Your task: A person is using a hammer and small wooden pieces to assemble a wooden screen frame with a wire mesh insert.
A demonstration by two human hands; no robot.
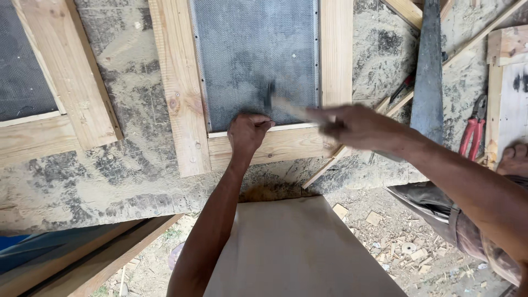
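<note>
Your left hand pinches something too small to make out against the thin strip at the bottom edge of the mesh in the wooden frame, steadying it there while your right hand grips the blurred hammer just above it.

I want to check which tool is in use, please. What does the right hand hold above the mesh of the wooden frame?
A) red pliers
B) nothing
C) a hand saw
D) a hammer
D: the right hand grips a blurred hammer over the grey mesh; the red pliers lie apart on the table.
</note>
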